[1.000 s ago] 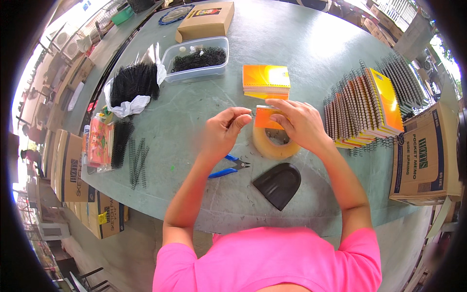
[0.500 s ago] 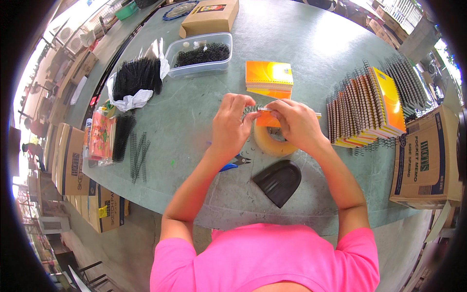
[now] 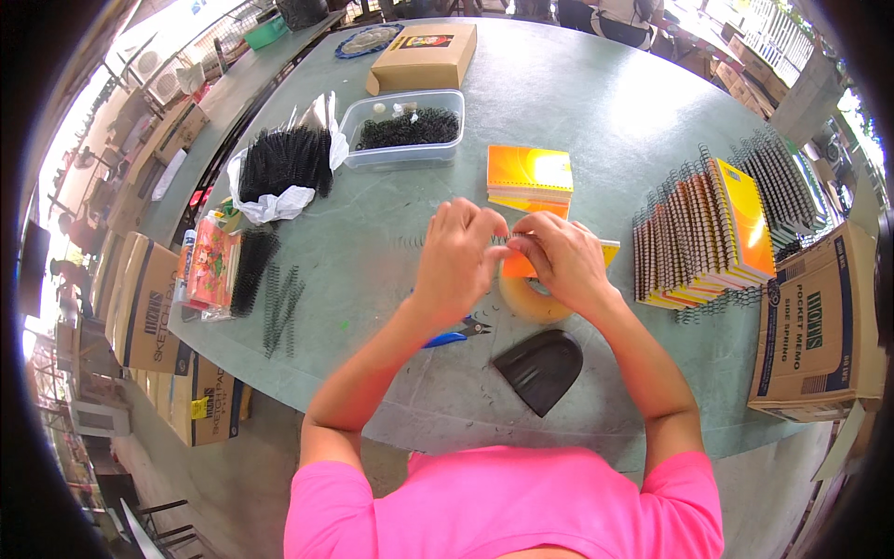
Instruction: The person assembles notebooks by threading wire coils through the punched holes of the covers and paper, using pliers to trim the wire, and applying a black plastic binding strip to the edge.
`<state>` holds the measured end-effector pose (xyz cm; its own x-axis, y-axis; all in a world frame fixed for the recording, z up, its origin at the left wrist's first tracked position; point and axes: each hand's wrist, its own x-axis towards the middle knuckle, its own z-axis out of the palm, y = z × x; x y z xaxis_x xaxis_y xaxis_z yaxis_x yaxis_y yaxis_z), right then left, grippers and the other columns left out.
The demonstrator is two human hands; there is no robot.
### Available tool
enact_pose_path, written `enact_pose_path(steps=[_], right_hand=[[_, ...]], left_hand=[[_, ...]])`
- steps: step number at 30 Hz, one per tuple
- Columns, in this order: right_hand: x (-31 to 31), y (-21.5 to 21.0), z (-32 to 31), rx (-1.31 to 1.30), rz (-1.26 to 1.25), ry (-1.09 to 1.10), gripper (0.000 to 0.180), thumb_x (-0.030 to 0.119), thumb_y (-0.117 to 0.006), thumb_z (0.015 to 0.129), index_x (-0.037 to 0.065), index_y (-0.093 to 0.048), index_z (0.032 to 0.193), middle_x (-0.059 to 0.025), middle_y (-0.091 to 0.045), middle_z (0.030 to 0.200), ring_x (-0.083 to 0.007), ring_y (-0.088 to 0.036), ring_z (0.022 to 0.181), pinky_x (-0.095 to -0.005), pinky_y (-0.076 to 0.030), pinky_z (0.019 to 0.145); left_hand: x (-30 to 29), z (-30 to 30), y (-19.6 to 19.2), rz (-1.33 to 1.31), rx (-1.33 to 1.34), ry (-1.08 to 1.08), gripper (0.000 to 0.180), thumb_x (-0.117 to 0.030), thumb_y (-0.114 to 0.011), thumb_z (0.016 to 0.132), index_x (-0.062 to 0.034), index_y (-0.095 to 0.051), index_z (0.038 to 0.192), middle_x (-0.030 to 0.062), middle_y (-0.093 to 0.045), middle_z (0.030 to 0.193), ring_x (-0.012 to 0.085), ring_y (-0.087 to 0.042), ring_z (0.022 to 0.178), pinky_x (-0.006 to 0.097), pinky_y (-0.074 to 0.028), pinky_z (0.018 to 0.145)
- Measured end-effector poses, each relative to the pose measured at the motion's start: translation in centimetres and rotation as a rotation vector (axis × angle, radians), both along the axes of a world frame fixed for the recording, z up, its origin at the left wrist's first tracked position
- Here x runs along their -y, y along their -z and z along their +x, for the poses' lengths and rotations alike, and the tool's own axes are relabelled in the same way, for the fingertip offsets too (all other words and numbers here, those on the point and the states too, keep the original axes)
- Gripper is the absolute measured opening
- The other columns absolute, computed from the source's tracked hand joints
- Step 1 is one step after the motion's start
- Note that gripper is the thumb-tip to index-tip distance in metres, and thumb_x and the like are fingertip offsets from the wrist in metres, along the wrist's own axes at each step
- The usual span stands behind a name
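My left hand (image 3: 458, 265) is closed, thumb and fingers pinching a black spiral coil (image 3: 408, 242) whose blurred free end sticks out to the left. My right hand (image 3: 568, 265) grips a small orange notebook (image 3: 611, 250), mostly covered by the fingers, at its upper left edge. Fingertips of both hands nearly meet where the coil reaches the notebook. Beneath the right hand lies a roll of clear tape (image 3: 533, 306). Just beyond the hands is a stack of orange and yellow notebooks (image 3: 529, 172). Blue-handled cutters (image 3: 452, 337) lie below the left wrist.
A dark rounded block (image 3: 540, 371) sits near the front edge. Spiral-bound notebooks (image 3: 698, 233) and a carton (image 3: 810, 326) stand right. On the left are bagged coils (image 3: 284, 163), loose coils (image 3: 281, 312) and a clear plastic tub (image 3: 402, 154); a cardboard box (image 3: 424, 61) lies behind.
The whole view has shifted slightly, so things on the table appear lower. My left hand has turned a little and drawn closer to the right hand, still pinching the coil.
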<state>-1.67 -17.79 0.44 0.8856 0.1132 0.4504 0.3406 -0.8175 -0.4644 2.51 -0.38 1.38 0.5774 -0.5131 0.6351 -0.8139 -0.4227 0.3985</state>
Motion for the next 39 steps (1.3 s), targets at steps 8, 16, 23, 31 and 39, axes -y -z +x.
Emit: enact_pose_path(steps=[8, 16, 23, 31, 39], right_hand=[[-1.0, -0.3, 0.0, 0.095, 0.151, -0.075, 0.016, 0.008, -0.062, 0.083, 0.006, -0.054, 0.097, -0.0105, -0.065, 0.089, -0.0323, -0.064, 0.081, -0.0379, -0.050, 0.071], [6.2, -0.2, -1.8, -0.466, 0.607, -0.077, 0.019, 0.005, -0.071, 0.077, -0.001, -0.066, 0.094, -0.0069, -0.068, 0.088, -0.0131, -0.064, 0.080, -0.0256, -0.050, 0.075], [7.2, 2.9, -2.8, -0.459, 0.953, -0.096, 0.022, 0.000, -0.071, 0.077, -0.002, -0.067, 0.099, -0.0046, -0.068, 0.091, -0.0085, -0.061, 0.083, -0.0221, -0.049, 0.077], [6.8, 2.5, -2.2, -0.432, 0.927, -0.117, 0.026, 0.003, -0.072, 0.077, -0.002, -0.067, 0.102, -0.0053, -0.069, 0.094, -0.0095, -0.061, 0.085, -0.0236, -0.049, 0.080], [5.6, 3.9, -2.0, -0.474, 0.981, -0.123, 0.025, 0.003, -0.071, 0.079, -0.002, -0.067, 0.103, -0.0051, -0.068, 0.099, -0.0089, -0.061, 0.089, -0.0240, -0.048, 0.083]], left_hand=[[3.0, -9.6, 7.3, 0.436, -0.318, 0.264, 0.041, -0.016, -0.064, 0.080, -0.0061, -0.055, 0.118, 0.0183, -0.052, 0.105, 0.0345, -0.055, 0.090, 0.046, -0.049, 0.074], [-1.6, -2.2, -2.1, -0.209, -0.126, -0.196, 0.045, -0.004, -0.068, 0.071, -0.0110, -0.061, 0.115, 0.0129, -0.058, 0.093, 0.0316, -0.056, 0.087, 0.039, -0.048, 0.079], [-0.7, -1.5, -2.4, -0.107, -0.007, -0.040, 0.038, 0.002, -0.065, 0.074, -0.0103, -0.065, 0.110, 0.0109, -0.057, 0.090, 0.0228, -0.056, 0.086, 0.030, -0.047, 0.076], [0.2, -0.5, -3.1, -0.123, 0.103, -0.132, 0.036, -0.006, -0.070, 0.075, -0.0178, -0.066, 0.108, 0.0054, -0.052, 0.087, 0.0223, -0.056, 0.079, 0.033, -0.049, 0.069], [1.0, -0.3, -2.9, -0.414, -0.092, -0.138, 0.037, -0.002, -0.071, 0.072, -0.0110, -0.066, 0.107, 0.0094, -0.054, 0.087, 0.0243, -0.055, 0.078, 0.031, -0.046, 0.073]])
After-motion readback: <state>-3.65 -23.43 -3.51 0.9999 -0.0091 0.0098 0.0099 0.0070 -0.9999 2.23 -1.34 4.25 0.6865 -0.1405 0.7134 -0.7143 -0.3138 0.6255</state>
